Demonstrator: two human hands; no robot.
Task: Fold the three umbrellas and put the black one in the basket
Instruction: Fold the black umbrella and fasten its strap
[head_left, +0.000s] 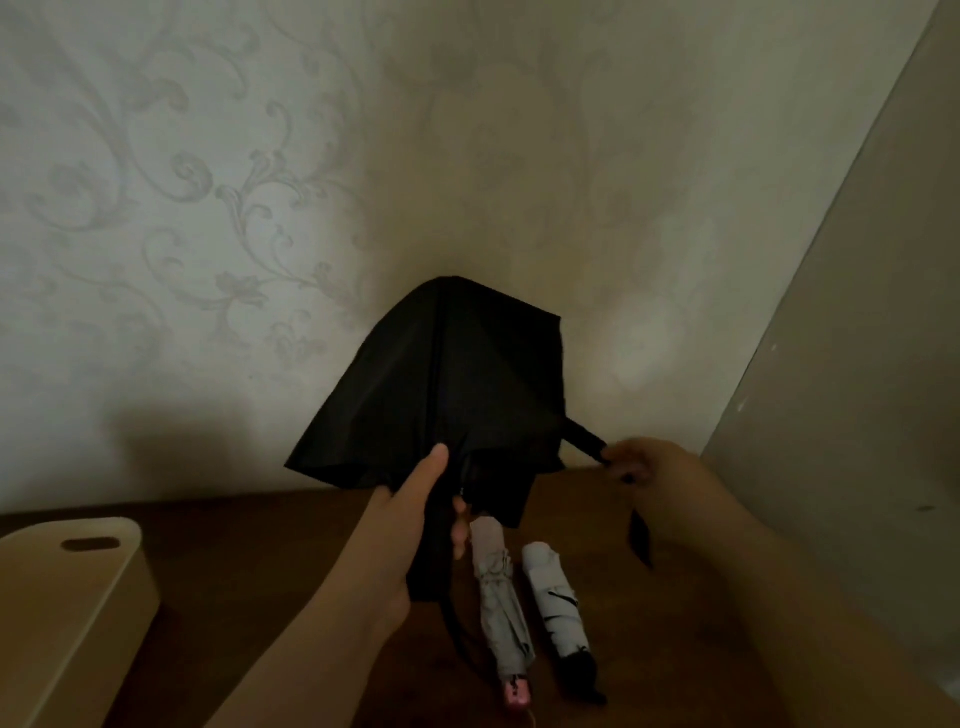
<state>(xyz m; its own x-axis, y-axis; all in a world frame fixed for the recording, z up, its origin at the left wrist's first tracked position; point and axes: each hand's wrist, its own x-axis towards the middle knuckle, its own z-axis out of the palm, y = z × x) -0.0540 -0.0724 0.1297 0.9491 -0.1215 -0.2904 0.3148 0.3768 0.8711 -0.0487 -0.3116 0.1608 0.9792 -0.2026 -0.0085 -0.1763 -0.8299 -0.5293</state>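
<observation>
Two folded pale fabric umbrellas, a pink-handled one (503, 608) and a black-handled one (561, 603), lie side by side on the dark brown wooden table (249, 551), well right of the cream plastic basket (67, 597). Above them, the left hand (415, 530) grips the half-collapsed black fabric umbrella (441, 384) near its lower edge, while the right hand (649, 478) pinches its black closure strap (587, 441). Scroll-patterned pale wallpaper (208, 208) stands behind.
</observation>
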